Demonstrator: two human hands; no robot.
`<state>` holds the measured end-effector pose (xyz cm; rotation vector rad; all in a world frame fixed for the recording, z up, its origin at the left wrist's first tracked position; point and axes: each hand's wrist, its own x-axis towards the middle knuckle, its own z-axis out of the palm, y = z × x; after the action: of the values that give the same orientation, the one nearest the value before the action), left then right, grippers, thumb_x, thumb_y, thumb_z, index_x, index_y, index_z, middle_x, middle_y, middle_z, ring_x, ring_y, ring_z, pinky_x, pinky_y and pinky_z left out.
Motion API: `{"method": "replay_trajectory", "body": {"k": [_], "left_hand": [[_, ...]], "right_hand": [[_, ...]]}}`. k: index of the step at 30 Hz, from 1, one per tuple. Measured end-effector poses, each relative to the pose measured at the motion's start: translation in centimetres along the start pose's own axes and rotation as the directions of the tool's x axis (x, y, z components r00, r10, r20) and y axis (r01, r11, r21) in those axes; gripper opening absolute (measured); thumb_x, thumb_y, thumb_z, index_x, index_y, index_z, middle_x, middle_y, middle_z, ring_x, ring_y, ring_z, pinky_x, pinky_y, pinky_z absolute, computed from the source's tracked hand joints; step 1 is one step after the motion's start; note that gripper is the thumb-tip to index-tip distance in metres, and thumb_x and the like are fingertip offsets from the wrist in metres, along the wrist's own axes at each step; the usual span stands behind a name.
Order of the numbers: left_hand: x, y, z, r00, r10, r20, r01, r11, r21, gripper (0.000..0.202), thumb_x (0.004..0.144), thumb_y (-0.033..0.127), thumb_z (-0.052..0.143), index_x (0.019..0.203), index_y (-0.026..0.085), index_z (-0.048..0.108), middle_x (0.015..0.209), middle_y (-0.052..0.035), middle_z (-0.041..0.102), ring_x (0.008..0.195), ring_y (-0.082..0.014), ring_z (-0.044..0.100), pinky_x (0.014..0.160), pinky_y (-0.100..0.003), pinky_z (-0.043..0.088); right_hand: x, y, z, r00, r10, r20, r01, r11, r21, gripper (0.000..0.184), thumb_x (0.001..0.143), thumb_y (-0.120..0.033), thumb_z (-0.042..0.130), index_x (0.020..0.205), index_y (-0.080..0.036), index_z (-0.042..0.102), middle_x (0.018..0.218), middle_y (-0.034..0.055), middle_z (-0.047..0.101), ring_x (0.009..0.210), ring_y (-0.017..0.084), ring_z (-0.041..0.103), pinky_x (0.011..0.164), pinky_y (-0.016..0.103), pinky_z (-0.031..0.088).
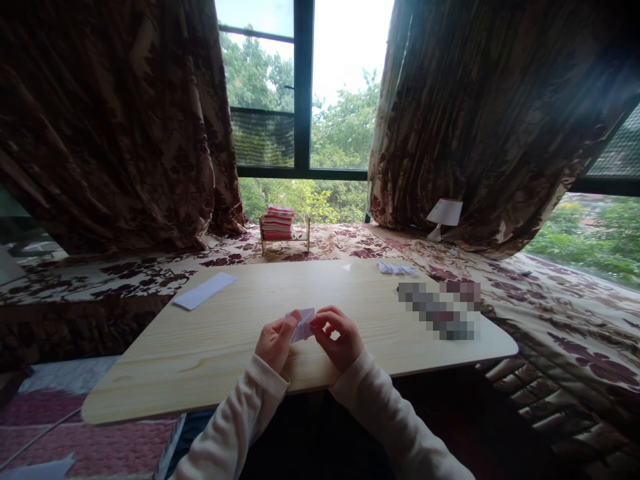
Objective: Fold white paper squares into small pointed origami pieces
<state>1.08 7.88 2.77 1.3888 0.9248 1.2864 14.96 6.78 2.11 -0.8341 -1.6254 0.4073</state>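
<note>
Held just above the near edge of the table (200, 360): 1 small folded paper (303, 325), pinched between left hand (273, 343) and right hand (337, 337), both closed on it. Possibly mid-crease; too small to tell. Risk of tearing or a skewed fold from uneven pull. Farther off, 1 white strip (204, 291), then folded scraps (396, 269) at the far edge.

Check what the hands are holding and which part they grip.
A small folded paper, pinched between both hands over the wooden table. The left hand grips its left edge and the right hand its right edge.
</note>
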Motion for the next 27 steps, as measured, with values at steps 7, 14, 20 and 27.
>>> {"method": "replay_trajectory", "body": {"k": [7,14,20,27], "left_hand": [[0.24,-0.66,0.01,0.996,-0.043,-0.082,0.046,0.998,0.035,0.028,0.068,0.035,0.063,0.081,0.01,0.07,0.069,-0.005,0.069,0.066,-0.0156,0.059,0.064,-0.024,0.045],[0.06,-0.32,0.06,0.996,-0.044,-0.079,0.048,0.998,0.05,0.026,0.068,0.033,0.063,0.08,0.01,0.069,0.069,-0.0047,0.068,0.064,-0.0148,0.059,0.061,-0.023,0.045],[0.17,-0.73,0.03,0.998,-0.013,-0.056,0.019,0.994,0.109,0.031,0.071,0.034,0.061,0.086,0.008,0.068,0.068,-0.0066,0.068,0.065,-0.0164,0.059,0.062,-0.025,0.046],[0.2,-1.06,0.05,0.999,0.024,-0.044,-0.017,0.989,0.146,0.035,0.071,0.036,0.06,0.091,0.008,0.067,0.074,-0.0083,0.069,0.072,-0.019,0.061,0.067,-0.028,0.047]], "right_hand": [[-0.13,-0.04,-0.02,0.999,-0.03,0.014,0.031,0.998,-0.047,0.01,0.072,-0.013,0.054,0.077,-0.018,0.061,0.078,0.0024,0.055,0.062,0.01,0.054,0.047,0.02,0.043],[-0.16,-0.04,-0.04,1.0,-0.005,0.02,0.007,0.998,-0.061,0.007,0.075,-0.018,0.053,0.074,-0.018,0.06,0.076,0.0025,0.054,0.061,0.011,0.053,0.047,0.021,0.043],[-0.16,0.17,0.07,0.999,0.051,0.012,-0.05,0.995,-0.086,0.008,0.077,-0.017,0.051,0.071,-0.017,0.056,0.07,0.0009,0.053,0.062,0.011,0.051,0.049,0.021,0.042],[-0.36,0.54,0.15,0.994,0.108,0.011,-0.106,0.986,-0.129,0.008,0.076,-0.018,0.051,0.069,-0.017,0.054,0.068,0.0001,0.053,0.061,0.011,0.051,0.05,0.021,0.041]]}}
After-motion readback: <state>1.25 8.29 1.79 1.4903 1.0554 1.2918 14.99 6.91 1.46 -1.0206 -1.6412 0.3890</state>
